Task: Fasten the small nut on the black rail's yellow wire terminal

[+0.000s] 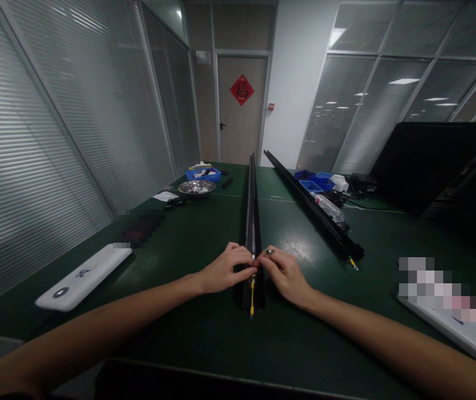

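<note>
A long black rail (252, 211) lies lengthwise down the middle of the green table (204, 328), its near end between my hands. A yellow wire (252, 297) hangs out of that near end. My left hand (224, 270) is closed in a pinch at the left side of the rail's end. My right hand (284, 273) is pinched at the right side, with a small metal part (269, 251) at its fingertips. The fingertips of both hands nearly meet over the rail.
A second black rail (311, 203) runs diagonally on the right. White panels lie at the left (83, 276) and right (459, 330). At the back stand a metal bowl (196, 188), blue bins (203, 174), a plastic bottle (328, 206) and a dark monitor (434, 164).
</note>
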A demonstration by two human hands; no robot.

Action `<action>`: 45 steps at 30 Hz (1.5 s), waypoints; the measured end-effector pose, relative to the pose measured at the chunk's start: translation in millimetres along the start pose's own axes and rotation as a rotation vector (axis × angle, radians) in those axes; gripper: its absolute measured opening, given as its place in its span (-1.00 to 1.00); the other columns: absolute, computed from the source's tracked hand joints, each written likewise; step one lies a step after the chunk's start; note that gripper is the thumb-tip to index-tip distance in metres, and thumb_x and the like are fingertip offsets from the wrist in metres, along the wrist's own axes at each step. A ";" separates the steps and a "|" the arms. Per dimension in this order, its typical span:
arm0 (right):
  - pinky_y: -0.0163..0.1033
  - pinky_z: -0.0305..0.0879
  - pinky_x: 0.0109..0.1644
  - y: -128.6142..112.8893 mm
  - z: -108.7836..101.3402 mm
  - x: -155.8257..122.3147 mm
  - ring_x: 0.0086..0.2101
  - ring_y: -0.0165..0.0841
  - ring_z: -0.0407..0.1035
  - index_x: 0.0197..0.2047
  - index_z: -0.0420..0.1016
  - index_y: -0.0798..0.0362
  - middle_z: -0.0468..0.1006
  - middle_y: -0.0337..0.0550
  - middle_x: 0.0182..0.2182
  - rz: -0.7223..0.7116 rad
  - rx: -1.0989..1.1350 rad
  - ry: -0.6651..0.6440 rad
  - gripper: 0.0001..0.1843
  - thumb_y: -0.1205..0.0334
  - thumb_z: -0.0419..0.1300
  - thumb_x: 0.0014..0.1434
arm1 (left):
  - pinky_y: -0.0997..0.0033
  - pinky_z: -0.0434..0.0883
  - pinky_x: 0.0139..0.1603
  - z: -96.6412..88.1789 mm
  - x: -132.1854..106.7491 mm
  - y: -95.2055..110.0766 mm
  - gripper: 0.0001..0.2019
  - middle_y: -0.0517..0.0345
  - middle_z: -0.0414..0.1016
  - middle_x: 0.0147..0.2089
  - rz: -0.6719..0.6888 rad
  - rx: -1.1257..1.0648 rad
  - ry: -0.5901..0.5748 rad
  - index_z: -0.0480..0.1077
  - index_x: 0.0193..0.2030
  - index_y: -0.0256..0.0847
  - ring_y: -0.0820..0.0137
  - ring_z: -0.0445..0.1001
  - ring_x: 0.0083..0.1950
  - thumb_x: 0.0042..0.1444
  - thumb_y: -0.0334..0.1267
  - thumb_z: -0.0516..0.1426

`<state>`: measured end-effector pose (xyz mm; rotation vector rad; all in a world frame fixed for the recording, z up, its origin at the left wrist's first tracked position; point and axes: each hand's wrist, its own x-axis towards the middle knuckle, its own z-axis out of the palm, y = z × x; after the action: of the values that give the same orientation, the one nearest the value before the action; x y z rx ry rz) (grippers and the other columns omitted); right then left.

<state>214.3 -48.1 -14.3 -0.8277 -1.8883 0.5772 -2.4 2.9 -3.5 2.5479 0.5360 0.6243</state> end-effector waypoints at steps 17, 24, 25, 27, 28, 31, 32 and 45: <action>-0.21 0.33 -0.15 -1.9 -0.3 -0.7 -0.27 -0.30 0.45 -0.24 0.56 0.05 0.54 -0.13 -0.31 0.005 -0.013 0.005 -0.69 0.18 0.07 0.48 | 0.23 0.14 0.21 -1.5 0.4 3.0 -0.79 0.12 0.58 -0.11 0.003 0.000 -0.012 0.49 -0.12 -0.18 0.30 0.47 0.04 0.45 -0.17 0.07; -0.21 0.33 -0.19 0.2 -0.1 0.6 -0.31 -0.31 0.44 -0.26 0.55 0.05 0.53 -0.14 -0.34 -0.017 0.004 0.002 -0.66 0.16 0.05 0.50 | 0.22 0.15 0.20 -2.7 0.2 4.0 -0.79 0.13 0.57 -0.11 -0.013 -0.013 -0.003 0.51 -0.12 -0.18 0.30 0.47 0.03 0.42 -0.13 0.10; -0.21 0.33 -0.19 0.2 -0.1 0.5 -0.31 -0.31 0.44 -0.26 0.55 0.05 0.53 -0.14 -0.34 -0.018 0.005 0.001 -0.66 0.15 0.05 0.50 | 0.22 0.15 0.20 -2.7 0.3 4.2 -0.79 0.13 0.57 -0.11 -0.014 -0.013 -0.002 0.51 -0.13 -0.18 0.30 0.47 0.02 0.42 -0.13 0.11; -0.21 0.33 -0.18 -0.5 -0.2 0.2 -0.30 -0.30 0.45 -0.25 0.55 0.05 0.53 -0.14 -0.33 -0.013 0.001 0.001 -0.66 0.14 0.05 0.50 | 0.22 0.15 0.20 -2.6 0.4 4.4 -0.78 0.12 0.58 -0.11 -0.012 -0.012 -0.006 0.50 -0.13 -0.18 0.29 0.47 0.03 0.42 -0.13 0.10; -0.21 0.34 -0.18 -1.1 -0.3 0.1 -0.30 -0.30 0.45 -0.25 0.55 0.04 0.53 -0.13 -0.33 -0.008 -0.003 0.001 -0.66 0.13 0.05 0.49 | 0.22 0.15 0.21 -2.5 0.4 4.4 -0.78 0.12 0.58 -0.10 -0.010 -0.012 -0.009 0.50 -0.13 -0.18 0.29 0.47 0.03 0.43 -0.13 0.09; -0.21 0.33 -0.17 -2.5 -0.4 -0.2 -0.28 -0.29 0.44 -0.25 0.55 0.05 0.54 -0.12 -0.31 0.007 -0.020 0.003 -0.67 0.13 0.06 0.49 | 0.23 0.14 0.22 -1.9 0.4 3.7 -0.78 0.13 0.58 -0.10 -0.002 -0.010 -0.012 0.49 -0.12 -0.19 0.31 0.47 0.03 0.45 -0.17 0.07; -0.21 0.33 -0.17 -2.7 -0.3 -0.1 -0.28 -0.29 0.44 -0.25 0.55 0.05 0.53 -0.12 -0.32 0.010 -0.024 0.003 -0.66 0.13 0.06 0.49 | 0.24 0.14 0.22 -1.7 0.4 3.3 -0.79 0.13 0.58 -0.10 0.000 -0.008 -0.012 0.49 -0.12 -0.19 0.31 0.47 0.03 0.45 -0.18 0.07; -0.25 0.32 -0.27 -0.7 0.8 -0.1 -0.37 -0.34 0.39 -0.27 0.54 0.05 0.48 -0.16 -0.36 0.019 0.037 0.002 -0.63 0.10 0.03 0.50 | 0.22 0.14 0.19 -3.4 1.0 5.1 -0.78 0.12 0.57 -0.13 -0.017 -0.016 -0.011 0.49 -0.15 -0.20 0.29 0.47 0.02 0.41 -0.13 0.11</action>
<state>213.5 -48.6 -14.2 -0.8230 -1.8644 0.6204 -2.0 0.3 2.2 2.5275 0.5458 0.6060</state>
